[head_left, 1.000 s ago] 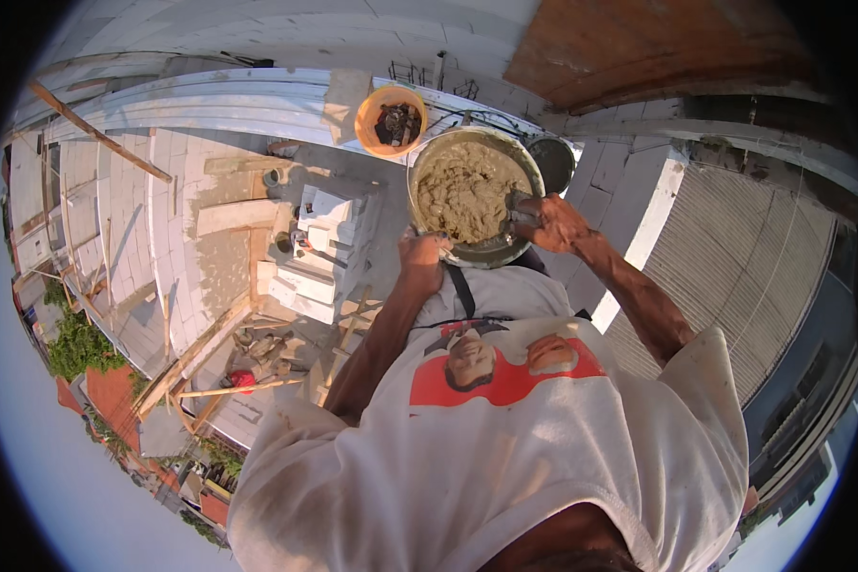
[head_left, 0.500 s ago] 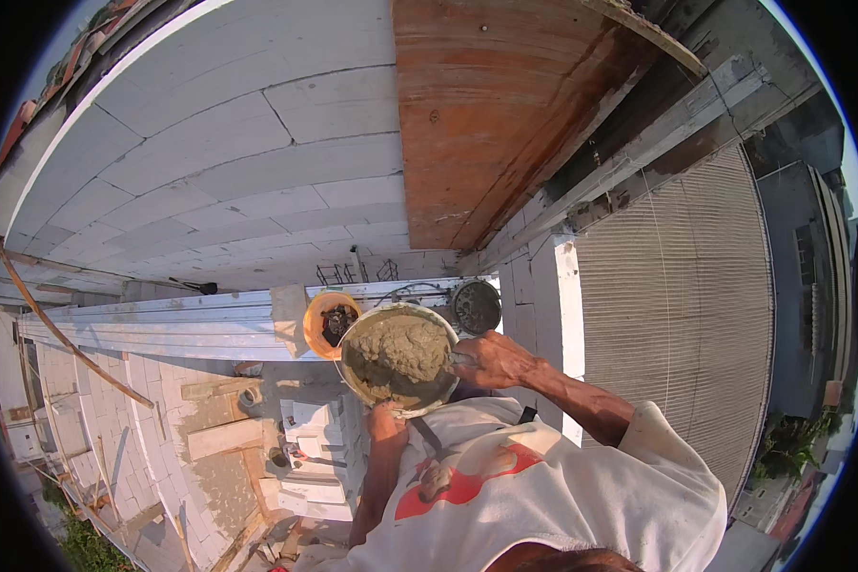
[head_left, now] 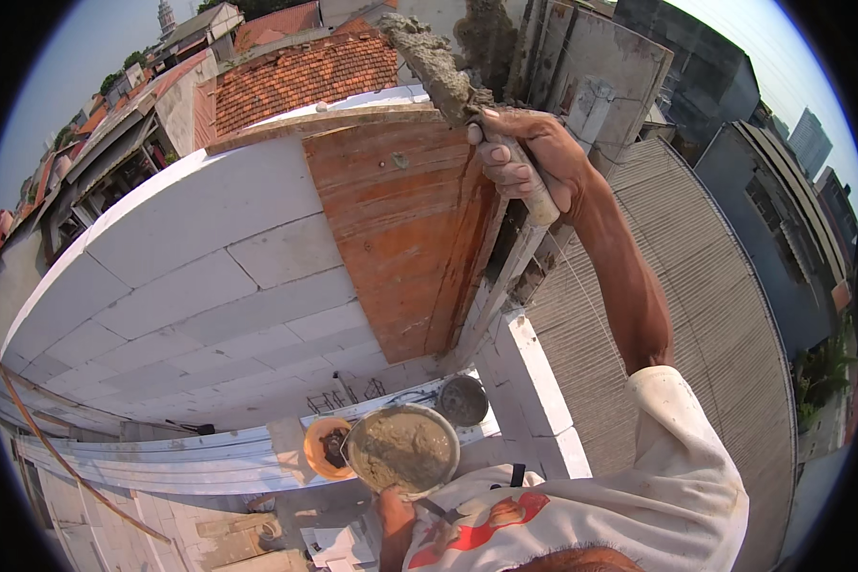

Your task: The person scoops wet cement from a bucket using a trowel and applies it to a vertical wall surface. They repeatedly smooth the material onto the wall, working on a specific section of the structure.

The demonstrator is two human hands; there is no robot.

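Note:
Raised up and to the right, my right hand (head_left: 534, 157) is closed around the pale handle of a trowel (head_left: 543, 208). Thick wet grey mortar (head_left: 434, 67) covers its blade, which points up and to the left over the top of the formwork board. Down at chest level, my left hand (head_left: 394, 505) grips the near rim of a bucket (head_left: 456, 456); part of its fingers is hidden under the rim. More wet mortar (head_left: 405, 446) lies in that bucket. Just left of it stands an orange bucket (head_left: 313, 446) with dark things inside.
A reddish-brown plywood board (head_left: 377, 248) stands against a white block wall (head_left: 200, 229). Metal-looking planks (head_left: 200, 462) run along the wall's foot, with a dark round tub (head_left: 462, 400) at their right end. A corrugated roof (head_left: 658, 276) slopes at the right. Far below lie stacked materials.
My right hand has lifted the trowel from the mortar bucket to high above, with mortar on it. The view has tilted up, showing rooftops. My left hand still holds the bucket.

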